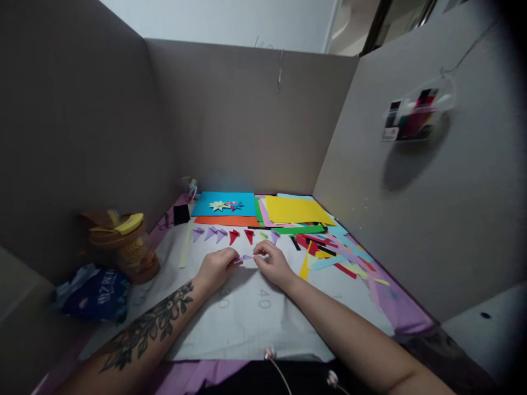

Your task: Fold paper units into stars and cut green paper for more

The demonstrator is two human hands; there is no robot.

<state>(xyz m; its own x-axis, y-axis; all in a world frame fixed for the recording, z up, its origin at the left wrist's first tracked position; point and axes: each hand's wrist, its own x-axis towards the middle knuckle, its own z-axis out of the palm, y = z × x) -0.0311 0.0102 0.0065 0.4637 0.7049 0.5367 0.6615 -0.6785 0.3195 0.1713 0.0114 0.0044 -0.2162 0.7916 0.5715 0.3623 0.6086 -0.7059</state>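
A small folded purple paper piece (244, 258) is held between both hands above the white sheet. My left hand (217, 269) pinches its left end, and the fingertips of my right hand (275, 264) are closed at its right end. Just beyond the hands runs a row of small folded paper pieces: purple ones (211, 232) at the left, red ones (234, 236) in the middle, then a light green one (263, 235) and another purple one (275, 236). Folded paper stars (219, 206) lie on a blue sheet (201, 204) farther back.
Loose coloured strips (329, 262) are scattered at the right, below a yellow sheet (298, 210). A brown container (138, 255) and a blue packet (96, 293) stand at the left. Grey panels (251, 115) enclose the table; a clear pouch (415, 115) hangs on the right one.
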